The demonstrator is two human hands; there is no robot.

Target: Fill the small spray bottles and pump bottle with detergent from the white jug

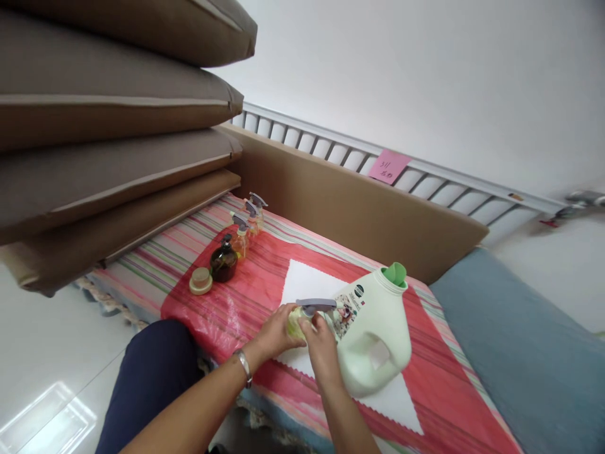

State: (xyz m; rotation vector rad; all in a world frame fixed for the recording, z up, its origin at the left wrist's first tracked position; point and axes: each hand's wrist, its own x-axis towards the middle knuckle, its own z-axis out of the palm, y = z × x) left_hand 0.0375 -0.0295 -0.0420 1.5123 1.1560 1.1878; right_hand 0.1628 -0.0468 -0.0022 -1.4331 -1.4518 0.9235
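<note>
Across the back rises a white wall (425, 75), with a high stack of brown cushions (118, 113) jutting in from the left and closing off that side. Along the wall runs a pale slatted radiator (307, 139), its lower part hidden by a long brown board (340, 195). A blue padded surface (534, 353) fills the right edge. Between them lies a striped cloth (151, 261), partly covered by a red plastic sheet (198, 306), and on that a white zigzag-edged sheet (302, 284). The person's dark-clad leg (151, 378) comes in at lower left.

On the white sheet stands a pale green jug (373, 334) with a green spout piece (396, 273) at its mouth. It is the nearest obstacle, just right of the hands; whether the right hand touches it, I cannot tell. The left hand (276, 331) is wrapped around the body of a small spray bottle (295, 325), and the right hand (324, 347) grips near its neck, so the hands meet on it, in front of the jug. Farther left stand a dark pump bottle (224, 261) and three more trigger bottles (241, 244) in a row. Smaller still are a pink note (390, 166) on the radiator, a pale round cap (201, 282) beside the pump bottle and a silvery bracelet (244, 367) on the left wrist.
</note>
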